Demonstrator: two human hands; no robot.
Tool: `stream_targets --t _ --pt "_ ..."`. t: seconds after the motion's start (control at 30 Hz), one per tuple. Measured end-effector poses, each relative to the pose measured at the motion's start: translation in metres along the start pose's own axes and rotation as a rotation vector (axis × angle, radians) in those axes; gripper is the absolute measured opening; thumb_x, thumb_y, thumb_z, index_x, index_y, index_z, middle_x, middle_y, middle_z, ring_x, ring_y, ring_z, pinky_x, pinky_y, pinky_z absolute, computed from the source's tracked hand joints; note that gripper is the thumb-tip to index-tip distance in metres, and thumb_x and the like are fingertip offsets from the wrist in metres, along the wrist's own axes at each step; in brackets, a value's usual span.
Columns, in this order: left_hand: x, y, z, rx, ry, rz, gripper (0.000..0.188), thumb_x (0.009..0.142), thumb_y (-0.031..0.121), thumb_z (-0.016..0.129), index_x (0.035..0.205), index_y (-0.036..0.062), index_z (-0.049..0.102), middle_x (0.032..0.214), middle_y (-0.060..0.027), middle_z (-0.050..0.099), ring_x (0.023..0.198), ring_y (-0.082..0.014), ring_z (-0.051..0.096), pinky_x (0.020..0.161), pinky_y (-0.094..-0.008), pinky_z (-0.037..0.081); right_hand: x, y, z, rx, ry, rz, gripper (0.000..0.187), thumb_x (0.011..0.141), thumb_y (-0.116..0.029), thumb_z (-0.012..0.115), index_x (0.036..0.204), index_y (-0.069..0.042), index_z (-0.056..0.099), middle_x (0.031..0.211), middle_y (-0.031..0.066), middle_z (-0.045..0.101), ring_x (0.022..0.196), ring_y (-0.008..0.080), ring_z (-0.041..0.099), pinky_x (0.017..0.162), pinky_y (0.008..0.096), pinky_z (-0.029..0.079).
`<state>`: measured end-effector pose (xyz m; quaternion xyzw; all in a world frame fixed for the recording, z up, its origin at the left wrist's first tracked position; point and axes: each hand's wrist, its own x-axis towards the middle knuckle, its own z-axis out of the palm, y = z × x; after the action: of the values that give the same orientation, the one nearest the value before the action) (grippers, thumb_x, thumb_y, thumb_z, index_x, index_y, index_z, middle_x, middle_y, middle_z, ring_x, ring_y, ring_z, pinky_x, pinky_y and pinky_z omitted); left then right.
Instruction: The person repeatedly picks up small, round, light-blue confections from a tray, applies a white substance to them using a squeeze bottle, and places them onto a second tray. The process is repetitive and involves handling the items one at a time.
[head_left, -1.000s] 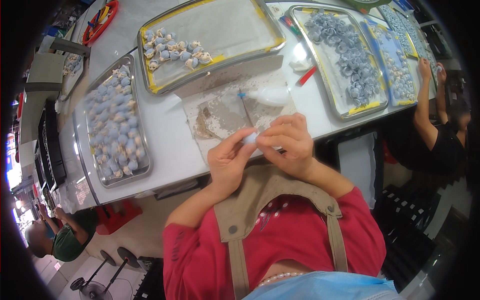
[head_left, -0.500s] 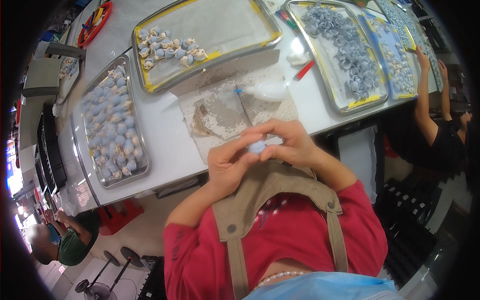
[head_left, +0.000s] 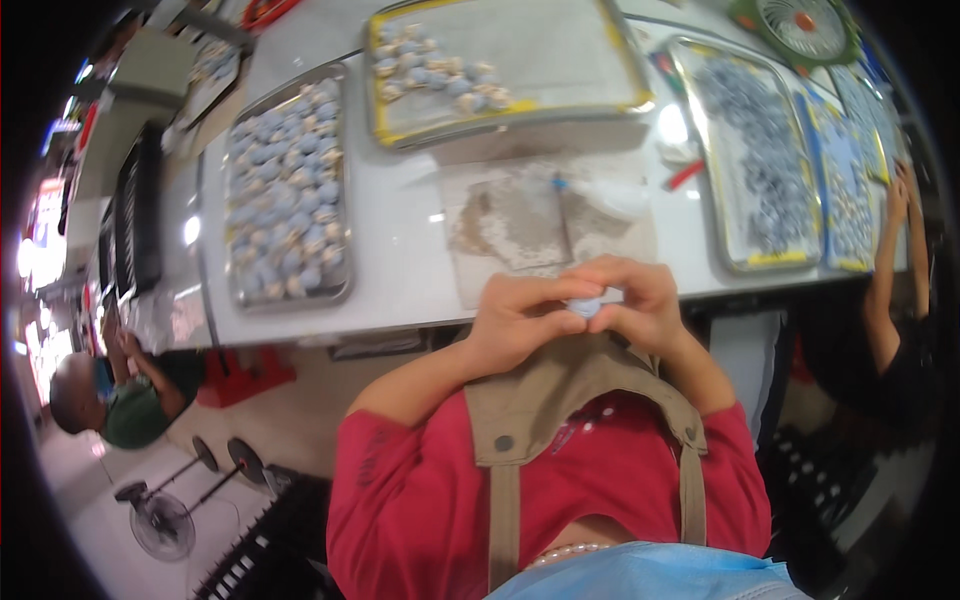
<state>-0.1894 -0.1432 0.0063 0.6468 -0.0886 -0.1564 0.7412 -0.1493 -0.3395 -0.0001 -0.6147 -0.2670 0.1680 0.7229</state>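
Both hands meet in front of my apron, over the table's near edge. Between the fingertips of my left hand (head_left: pixel 522 320) and my right hand (head_left: pixel 642 308) is a small pale-blue rounded piece (head_left: pixel 585 306). Thumbs press it from below and index fingers from above; fingertips cover much of it. Just beyond the hands lies a stained white board (head_left: pixel 470 275). On the board rests a translucent white squeeze bottle (head_left: pixel 615 200) with a blue tip, blurred here.
A metal tray (head_left: pixel 345 270) at left is full of blue-and-cream pieces. A larger tray (head_left: pixel 560 110) behind holds several more. At right stands a tray (head_left: pixel 715 215) of blue cup-like pieces, near a red-handled tool (head_left: pixel 685 176). A green fan (head_left: pixel 800 30) is behind; co-workers sit both sides.
The whole view has swung, so table and trays appear farther right and the green fan shows. My fingers have shifted slightly around the blue piece, which stays between both hands.
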Motion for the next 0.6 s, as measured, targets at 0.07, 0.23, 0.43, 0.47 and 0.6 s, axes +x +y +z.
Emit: stream_targets --t 0.07,0.23,0.43,0.47,0.6 --pt "0.000 0.004 -0.005 -0.068 -0.034 -0.052 0.033 0.075 0.003 0.070 0.107 -0.0011 0.063 0.101 -0.0116 0.067 0.089 -0.0139 0.063 0.078 -0.0263 0.050 0.002 0.007 0.011 0.049 0.035 -0.026 0.037 0.069 -0.005 0.076 0.104 -0.001 0.063 0.098 0.0092 0.066 0.091 0.0153 0.061 0.080 0.0273 0.047" --pt "0.007 0.021 -0.055 0.890 0.225 0.439 0.029 0.073 0.007 0.073 0.101 0.0041 0.066 0.097 -0.0091 0.068 0.084 -0.0184 0.066 0.075 -0.0279 0.051 0.019 0.008 0.012 -0.408 0.217 -0.122 0.034 0.071 -0.003 0.074 0.103 -0.002 0.063 0.103 0.0117 0.065 0.098 0.0186 0.060 0.084 0.0282 0.046" --pt "-0.006 0.054 -0.181 1.465 0.893 0.166 0.023 0.077 0.014 0.068 0.098 0.0053 0.067 0.093 -0.0106 0.068 0.084 -0.0260 0.065 0.076 -0.0315 0.049 0.015 0.013 -0.025 -0.525 0.546 -0.095 0.014 0.082 -0.001 0.062 0.096 0.000 0.065 0.096 0.0096 0.064 0.092 0.0180 0.059 0.084 0.0279 0.044" --pt "-0.007 0.054 -0.198 1.609 0.877 0.143 0.022 0.078 0.014 0.067 0.098 0.0055 0.066 0.093 -0.0107 0.068 0.084 -0.0261 0.065 0.076 -0.0315 0.049 0.014 0.015 -0.028 -0.523 0.580 -0.088 0.013 0.083 -0.001 0.061 0.095 0.000 0.065 0.095 0.0092 0.064 0.091 0.0175 0.059 0.083 0.0277 0.044" --pt "0.032 0.053 -0.207 1.400 0.757 0.079 0.024 0.079 0.016 0.064 0.100 0.0066 0.065 0.097 -0.0109 0.066 0.087 -0.0258 0.063 0.077 -0.0335 0.048 0.016 0.020 -0.032 -0.573 0.610 -0.054 0.013 0.083 -0.001 0.060 0.095 0.000 0.065 0.095 0.0088 0.064 0.092 0.0164 0.058 0.083 0.0269 0.044"
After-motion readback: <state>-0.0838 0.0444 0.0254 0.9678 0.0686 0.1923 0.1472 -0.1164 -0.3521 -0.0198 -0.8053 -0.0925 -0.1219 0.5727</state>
